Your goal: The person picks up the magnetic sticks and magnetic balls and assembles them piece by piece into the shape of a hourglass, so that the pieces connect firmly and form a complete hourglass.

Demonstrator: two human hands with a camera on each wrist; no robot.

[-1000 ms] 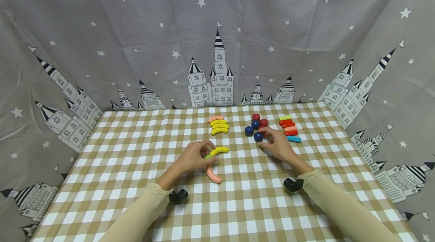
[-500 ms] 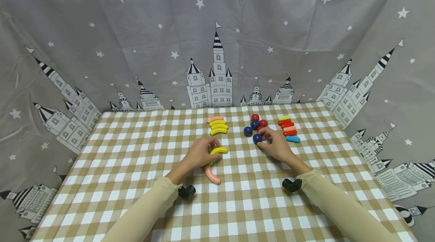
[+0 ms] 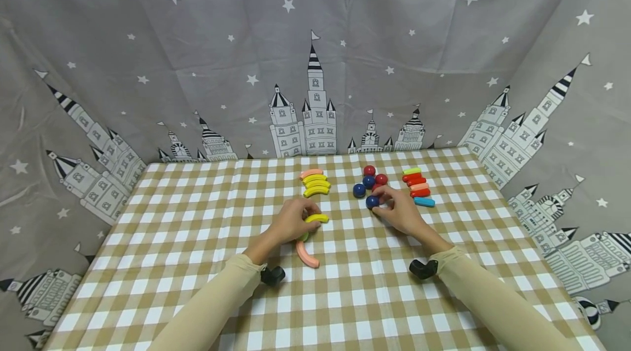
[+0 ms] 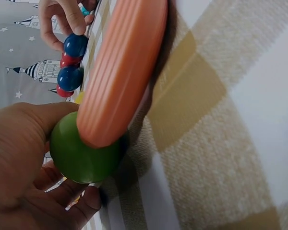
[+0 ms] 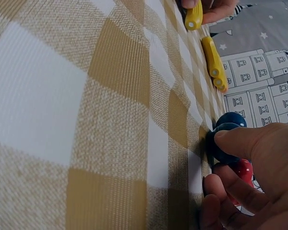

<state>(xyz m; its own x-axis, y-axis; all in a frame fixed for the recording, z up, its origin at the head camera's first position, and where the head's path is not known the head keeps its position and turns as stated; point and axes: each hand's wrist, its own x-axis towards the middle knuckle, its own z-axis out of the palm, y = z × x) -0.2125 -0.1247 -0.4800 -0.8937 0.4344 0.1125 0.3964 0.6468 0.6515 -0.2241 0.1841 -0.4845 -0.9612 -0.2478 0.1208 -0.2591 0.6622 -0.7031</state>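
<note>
The left hand (image 3: 292, 220) had its grip curled round a green ball (image 4: 77, 160), thumb on one side and fingers on the other, near the middle of the bench (image 3: 355, 301). A curved yellow bar (image 3: 320, 219) stuck out to the right between its fingers and thumb; where the bar's inner end lay could not be told, as the hand covered it. A ribbed salmon bar (image 3: 308, 258) met the ball at one end and curved away toward the person. The right hand (image 3: 403, 213) had its grip pinching a dark blue ball (image 3: 372, 202), the nearest of a cluster, between thumb and fingers. Beyond that ball sat two blue balls (image 3: 359, 190) and several red balls (image 3: 369, 170), one of them partly behind the fingers. Farther off than the left hand, three yellow bars (image 3: 316, 184) lay in a row, with a pinkish bar (image 3: 311, 173) at the far end. To the right of the balls was a column of short sticks (image 3: 420, 193) in lime, red, orange and light blue. A checked cloth (image 3: 162, 263) covered the bench, and a grey curtain (image 3: 414, 6) printed with castles and stars hung behind.
</note>
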